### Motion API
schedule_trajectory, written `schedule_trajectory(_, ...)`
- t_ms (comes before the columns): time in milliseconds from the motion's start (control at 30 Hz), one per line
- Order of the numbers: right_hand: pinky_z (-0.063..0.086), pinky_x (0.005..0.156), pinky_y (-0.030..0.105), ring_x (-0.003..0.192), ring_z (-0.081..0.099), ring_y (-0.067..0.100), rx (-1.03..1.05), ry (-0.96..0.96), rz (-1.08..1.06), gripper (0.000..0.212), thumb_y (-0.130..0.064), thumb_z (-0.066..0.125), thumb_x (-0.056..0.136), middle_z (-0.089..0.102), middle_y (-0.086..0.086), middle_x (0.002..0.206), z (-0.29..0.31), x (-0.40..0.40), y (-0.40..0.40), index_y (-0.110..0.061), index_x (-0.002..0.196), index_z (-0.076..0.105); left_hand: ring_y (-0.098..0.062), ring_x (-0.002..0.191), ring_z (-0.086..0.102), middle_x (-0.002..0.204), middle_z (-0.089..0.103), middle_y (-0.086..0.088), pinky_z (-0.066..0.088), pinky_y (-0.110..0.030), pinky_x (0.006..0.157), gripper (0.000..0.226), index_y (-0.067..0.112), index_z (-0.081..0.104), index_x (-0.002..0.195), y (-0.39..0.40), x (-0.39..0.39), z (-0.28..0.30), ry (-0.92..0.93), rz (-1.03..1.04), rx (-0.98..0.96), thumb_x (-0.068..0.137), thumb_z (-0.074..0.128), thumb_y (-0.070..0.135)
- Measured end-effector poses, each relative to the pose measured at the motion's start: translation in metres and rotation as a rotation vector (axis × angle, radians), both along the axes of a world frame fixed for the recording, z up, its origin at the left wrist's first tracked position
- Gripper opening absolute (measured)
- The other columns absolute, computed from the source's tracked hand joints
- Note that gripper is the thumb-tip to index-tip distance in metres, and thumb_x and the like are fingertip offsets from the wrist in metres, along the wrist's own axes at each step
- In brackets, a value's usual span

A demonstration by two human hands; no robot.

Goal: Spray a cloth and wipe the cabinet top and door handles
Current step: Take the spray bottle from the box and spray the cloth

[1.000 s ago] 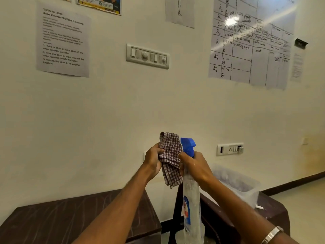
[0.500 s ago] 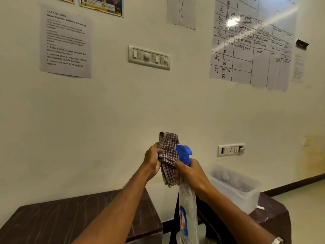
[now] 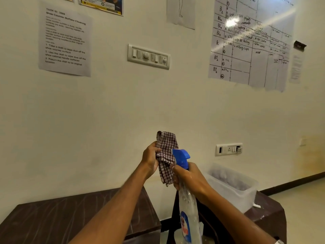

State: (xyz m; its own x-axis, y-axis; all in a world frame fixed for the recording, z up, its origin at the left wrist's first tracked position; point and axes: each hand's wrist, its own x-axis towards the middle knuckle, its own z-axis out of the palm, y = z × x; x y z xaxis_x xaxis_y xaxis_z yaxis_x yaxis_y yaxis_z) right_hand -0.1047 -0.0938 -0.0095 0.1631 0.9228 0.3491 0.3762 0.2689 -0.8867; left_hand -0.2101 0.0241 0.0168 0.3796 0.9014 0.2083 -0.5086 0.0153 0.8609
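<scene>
Nozzle aimed at the cloth, worktop waiting below

My left hand (image 3: 150, 158) is bunched around the cloth (image 3: 166, 155); my right hand (image 3: 189, 178) grips the neck of the bottle (image 3: 189, 213), upright, its blue head pointing toward 9 o'clock and just beside the fabric. I judge wetting comes first; the worktop (image 3: 52, 221) lies at 7 o'clock, nearer my left hand.
</scene>
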Motion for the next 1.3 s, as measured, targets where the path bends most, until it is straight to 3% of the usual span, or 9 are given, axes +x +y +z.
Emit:
schedule_trajectory(200, 0.052, 0.062, 0.029, 0.055, 0.057, 0.014, -0.014, -0.018, -0.022, 0.021, -0.026, 0.052, 0.094, 0.057, 0.003, 0.060, -0.005, 0.000, 0.001, -0.008, 0.083, 0.057, -0.031, 0.100, 0.062, 0.114, 0.063, -0.020, 0.052, -0.040, 0.086, 0.042, 0.002, 0.056, 0.121, -0.001, -0.001, -0.001, 0.016, 0.008, 0.018, 0.089, 0.030, -0.003)
schedule_trajectory(333, 0.052, 0.059, 0.028, 0.053, 0.055, 0.015, -0.002, 0.046, -0.045, 0.021, -0.025, 0.053, 0.095, 0.057, 0.002, 0.060, -0.002, 0.008, -0.005, -0.006, 0.088, 0.058, -0.029, 0.097, 0.061, 0.107, 0.064, -0.017, 0.052, -0.039, 0.084, 0.037, 0.008, 0.059, 0.107, -0.003, -0.004, 0.002, -0.013, 0.007, 0.017, 0.089, 0.029, -0.004)
schedule_trajectory(533, 0.051, 0.059, 0.028, 0.052, 0.055, 0.015, -0.031, -0.020, -0.055, 0.020, -0.022, 0.052, 0.095, 0.056, 0.003, 0.059, -0.004, 0.011, -0.014, -0.008, 0.080, 0.054, -0.027, 0.095, 0.061, 0.106, 0.064, -0.016, 0.052, -0.036, 0.078, 0.039, 0.006, 0.058, 0.112, -0.004, -0.004, 0.004, -0.019, 0.009, 0.026, 0.088, 0.028, -0.005)
schedule_trajectory(733, 0.051, 0.056, 0.026, 0.053, 0.052, 0.014, -0.031, 0.067, 0.053, 0.019, -0.018, 0.051, 0.096, 0.054, 0.003, 0.060, -0.009, 0.002, -0.019, 0.000, 0.096, 0.057, -0.028, 0.095, 0.062, 0.105, 0.065, -0.015, 0.052, -0.038, 0.084, 0.040, 0.004, 0.057, 0.117, -0.007, -0.001, 0.005, -0.011, 0.008, 0.023, 0.090, 0.029, -0.004)
schedule_trajectory(933, 0.051, 0.056, 0.023, 0.051, 0.056, 0.011, -0.083, -0.013, 0.063, 0.017, -0.019, 0.052, 0.096, 0.056, 0.002, 0.060, -0.019, -0.004, -0.022, -0.008, 0.083, 0.054, -0.026, 0.093, 0.062, 0.103, 0.065, -0.013, 0.052, -0.037, 0.083, 0.041, 0.003, 0.057, 0.119, -0.009, -0.001, 0.004, 0.019, 0.022, 0.035, 0.090, 0.029, -0.004)
schedule_trajectory(1133, 0.053, 0.056, 0.029, 0.052, 0.056, 0.016, -0.088, 0.107, 0.132, 0.029, -0.033, 0.057, 0.079, 0.057, 0.003, 0.060, -0.030, -0.005, -0.025, -0.009, 0.095, 0.056, -0.027, 0.095, 0.061, 0.109, 0.064, -0.016, 0.052, -0.036, 0.078, 0.043, 0.001, 0.055, 0.123, -0.008, -0.005, 0.007, 0.030, 0.033, 0.036, 0.089, 0.029, -0.005)
schedule_trajectory(1300, 0.051, 0.057, 0.026, 0.052, 0.053, 0.015, -0.084, 0.029, 0.106, 0.011, -0.016, 0.056, 0.092, 0.055, 0.004, 0.062, -0.040, -0.005, -0.027, -0.006, 0.088, 0.053, -0.029, 0.100, 0.061, 0.115, 0.062, -0.019, 0.052, -0.038, 0.081, 0.045, 0.002, 0.055, 0.124, -0.006, -0.003, 0.008, 0.026, 0.041, 0.025, 0.088, 0.029, -0.006)
